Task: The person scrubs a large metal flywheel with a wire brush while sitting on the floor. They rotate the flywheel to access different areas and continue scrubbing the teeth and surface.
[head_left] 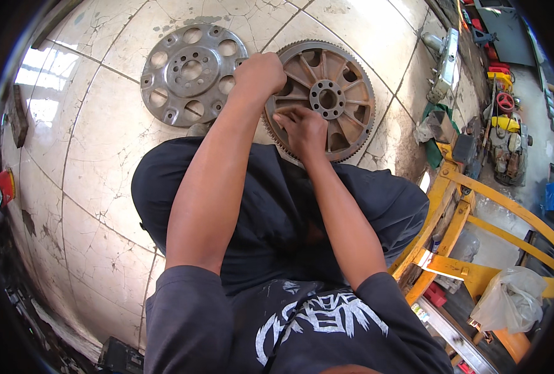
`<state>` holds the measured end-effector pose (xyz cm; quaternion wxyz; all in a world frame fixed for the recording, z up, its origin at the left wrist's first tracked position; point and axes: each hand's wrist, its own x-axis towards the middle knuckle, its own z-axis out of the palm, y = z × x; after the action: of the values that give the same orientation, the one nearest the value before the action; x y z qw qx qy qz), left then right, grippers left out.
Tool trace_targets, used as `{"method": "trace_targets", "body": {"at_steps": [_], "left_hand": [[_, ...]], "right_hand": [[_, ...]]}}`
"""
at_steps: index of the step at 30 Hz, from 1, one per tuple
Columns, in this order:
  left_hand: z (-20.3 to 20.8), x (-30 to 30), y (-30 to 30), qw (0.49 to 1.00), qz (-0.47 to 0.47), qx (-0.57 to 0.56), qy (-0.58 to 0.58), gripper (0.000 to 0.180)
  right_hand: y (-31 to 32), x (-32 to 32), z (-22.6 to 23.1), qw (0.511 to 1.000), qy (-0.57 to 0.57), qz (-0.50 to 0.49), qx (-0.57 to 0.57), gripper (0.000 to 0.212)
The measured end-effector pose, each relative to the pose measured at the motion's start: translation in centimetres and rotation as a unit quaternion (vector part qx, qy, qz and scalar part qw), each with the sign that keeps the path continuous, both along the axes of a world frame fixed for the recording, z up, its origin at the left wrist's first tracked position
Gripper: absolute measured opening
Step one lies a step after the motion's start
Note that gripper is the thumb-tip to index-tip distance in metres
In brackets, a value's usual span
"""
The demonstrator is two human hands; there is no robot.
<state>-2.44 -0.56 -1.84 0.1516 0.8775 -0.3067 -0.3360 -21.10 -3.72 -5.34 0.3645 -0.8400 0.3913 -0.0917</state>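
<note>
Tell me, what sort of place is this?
Probably a mechanical repair workshop. A large toothed metal wheel and a metal disc with round holes lie on the tiled floor, and grimy machinery stands off to the right.

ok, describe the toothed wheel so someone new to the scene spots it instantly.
On the pale tiled floor, just beyond the dark trousers, find two big metal discs side by side. The toothed wheel is the one on the right, with the right hand over its near left part. Unlike the grey disc beside it, it is brownish, spoked and finely toothed around the rim.
</note>
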Motion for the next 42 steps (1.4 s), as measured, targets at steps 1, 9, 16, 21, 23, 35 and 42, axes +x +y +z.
{"method": "trace_targets", "body": {"at_steps": [1,9,16,21,23,35,42], "left_hand": [[-0.2,0.0,-0.1,1.000,0.004,-0.014,-0.005,0.036],[0.4,0.1,0.4,1.000,0.015,-0.010,0.000,0.038],[0.7,0.1,0.6,0.999,0.046,-0.016,-0.009,0.036],[1.9,-0.1,0.5,0.997,0.064,-0.044,0.005,0.035],[1.9,-0.3,0.6,0.998,0.054,-0.041,0.010,0.035],[2.2,-0.1,-0.3,0.997,0.057,-0.045,-0.001,0.030],[1.5,-0.3,0.1,0.996,0.071,-0.052,0.000,0.030]], "right_hand": [[0.0,0.5,-0.1,0.999,-0.012,-0.018,0.039,0.025],[1.0,-1.4,-0.3,0.999,-0.003,-0.038,0.010,0.024],[0.6,0.3,0.4,0.997,0.046,-0.051,0.022,0.019],[0.8,-1.8,-0.3,0.998,-0.028,-0.046,0.036,0.020],[0.7,-0.7,0.6,0.999,-0.008,-0.035,0.023,0.021],[0.1,-1.2,-2.9,0.974,-0.121,-0.115,0.156,0.024],[0.8,0.5,-0.7,0.991,-0.064,-0.078,0.089,0.023]]}}
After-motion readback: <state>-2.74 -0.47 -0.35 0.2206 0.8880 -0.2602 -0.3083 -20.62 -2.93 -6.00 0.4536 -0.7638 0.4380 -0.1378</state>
